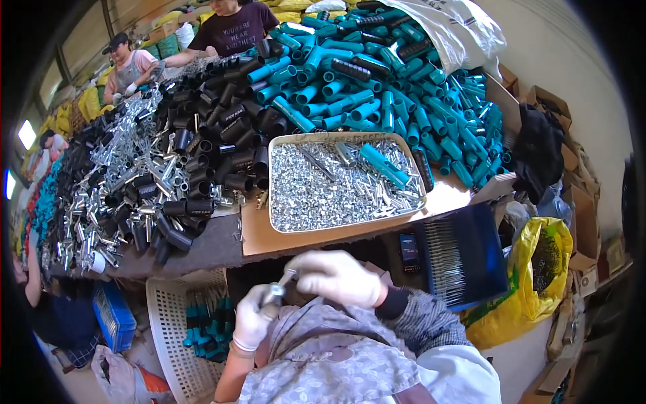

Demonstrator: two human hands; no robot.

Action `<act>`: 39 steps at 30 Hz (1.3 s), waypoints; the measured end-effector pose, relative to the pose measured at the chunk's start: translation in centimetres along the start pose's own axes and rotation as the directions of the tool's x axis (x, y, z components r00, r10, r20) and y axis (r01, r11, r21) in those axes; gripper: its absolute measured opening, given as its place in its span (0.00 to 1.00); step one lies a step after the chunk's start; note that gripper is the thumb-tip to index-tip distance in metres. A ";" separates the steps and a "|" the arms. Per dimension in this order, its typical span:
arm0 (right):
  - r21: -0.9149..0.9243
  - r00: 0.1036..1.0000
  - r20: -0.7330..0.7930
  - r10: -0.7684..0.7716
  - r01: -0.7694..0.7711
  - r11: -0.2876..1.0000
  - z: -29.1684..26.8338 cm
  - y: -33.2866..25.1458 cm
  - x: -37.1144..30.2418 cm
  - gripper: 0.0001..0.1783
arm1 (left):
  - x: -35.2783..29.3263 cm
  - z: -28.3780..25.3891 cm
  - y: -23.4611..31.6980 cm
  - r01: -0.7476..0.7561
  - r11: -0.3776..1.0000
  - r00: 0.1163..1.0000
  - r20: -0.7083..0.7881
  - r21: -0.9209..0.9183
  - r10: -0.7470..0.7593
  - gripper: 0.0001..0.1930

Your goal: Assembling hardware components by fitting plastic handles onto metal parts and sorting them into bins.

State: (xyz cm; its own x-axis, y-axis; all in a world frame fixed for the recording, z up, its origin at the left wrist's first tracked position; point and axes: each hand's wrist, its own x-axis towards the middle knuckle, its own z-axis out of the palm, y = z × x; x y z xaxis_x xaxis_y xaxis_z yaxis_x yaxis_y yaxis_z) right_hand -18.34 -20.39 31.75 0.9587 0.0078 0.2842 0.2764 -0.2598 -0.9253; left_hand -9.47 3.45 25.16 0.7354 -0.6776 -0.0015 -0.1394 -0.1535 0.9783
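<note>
My left hand (253, 319) wears a white glove, its fingers closed round a shiny metal tube-shaped part (276, 289) held upright over my lap. From the upper right my gloved right hand (342, 279) reaches across with bent fingers, and its fingertips pinch the thin upper end of the same part. What the fingers cover is hidden. Beyond both hands, a shallow cream tray (270, 195) on the table holds many small metal pieces, a few larger metal tubes and a teal handle (384, 165).
Teal handles (350, 101) heap behind the tray; black sleeves (232, 128) and metal tubes (158, 176) pile leftward. A white basket (161, 316) holds teal-handled tools. At right are a phone (409, 252), a blue box (481, 252) of metal rods and a yellow sack (548, 296). Co-workers (237, 30) work across.
</note>
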 end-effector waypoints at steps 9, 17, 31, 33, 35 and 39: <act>-0.888 0.912 -0.405 -0.073 -0.373 0.269 -12.3 1.9 16.0 0.22 | 1.6 -5.7 1.3 -0.161 0.985 0.814 -0.555 0.065 0.170 0.06; -0.905 0.917 -0.382 0.113 -0.396 0.156 -11.7 3.7 18.5 0.18 | 6.6 -16.8 -3.0 0.036 0.978 0.695 -0.708 0.206 0.123 0.15; -0.517 0.939 -0.329 -0.100 -0.091 0.851 -4.1 -2.6 9.4 0.20 | 12.3 -11.3 -0.7 0.040 0.913 0.930 -0.350 0.407 0.115 0.20; -0.325 0.954 -0.299 -0.001 -0.100 0.940 -2.6 -2.3 6.1 0.24 | 10.2 -10.7 2.2 0.042 0.982 0.920 -0.390 0.184 0.034 0.16; 0.040 0.948 -0.157 0.276 -0.274 0.961 -1.2 -1.6 3.1 0.22 | 8.0 -12.3 0.1 -0.064 0.997 0.890 -0.450 0.031 0.071 0.15; 0.435 0.915 -0.027 0.402 -0.351 0.829 2.8 0.8 0.9 0.19 | 6.5 -13.0 -2.6 -0.169 0.979 0.844 -0.530 -0.117 0.083 0.14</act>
State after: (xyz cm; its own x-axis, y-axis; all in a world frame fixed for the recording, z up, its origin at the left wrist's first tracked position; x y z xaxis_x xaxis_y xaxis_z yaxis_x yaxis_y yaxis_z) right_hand -17.08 -17.85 30.52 0.9869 -0.1230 -0.1048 -0.0784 0.2023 -0.9762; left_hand 4.26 8.82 25.34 0.9605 -0.2036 0.1896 -0.1836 0.0483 0.9818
